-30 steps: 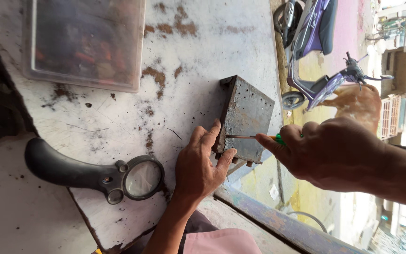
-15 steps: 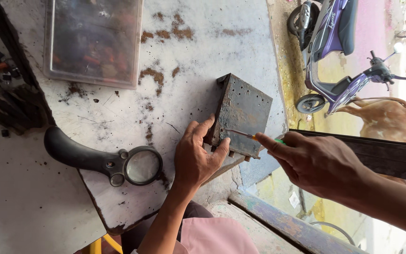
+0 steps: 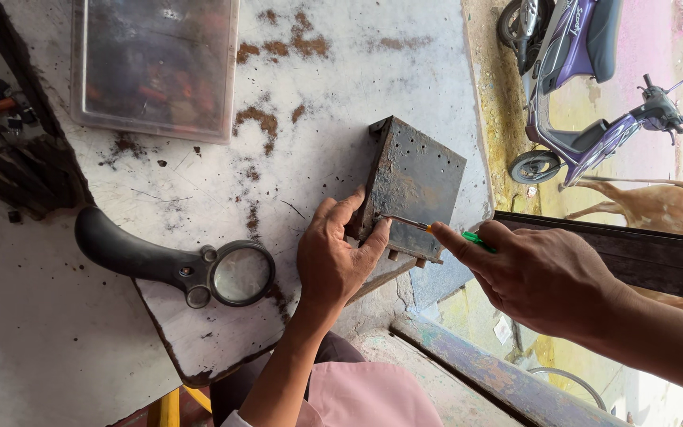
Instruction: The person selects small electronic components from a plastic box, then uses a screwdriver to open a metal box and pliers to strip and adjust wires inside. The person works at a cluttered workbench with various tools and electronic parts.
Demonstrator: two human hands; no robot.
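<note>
A rusty perforated metal box (image 3: 416, 183) stands on edge at the corner of a stained white worktop (image 3: 333, 95). My left hand (image 3: 333, 257) grips the box's near end, thumb and fingers on either side of it. My right hand (image 3: 539, 273) holds a green-handled screwdriver (image 3: 444, 231), whose thin tip touches the box's lower side near my left thumb.
A black-handled magnifying glass (image 3: 171, 265) lies on the worktop to the left of my left hand. A clear plastic lidded box (image 3: 156, 67) sits at the top. Dark tools (image 3: 1, 142) lie at far left. Beyond the worktop edge stand a purple scooter (image 3: 586, 103) and a tan animal (image 3: 658, 205).
The view has shifted slightly, so the bench sits more to the right. Both hands stay on the metal box, the screwdriver tip still against its side.
</note>
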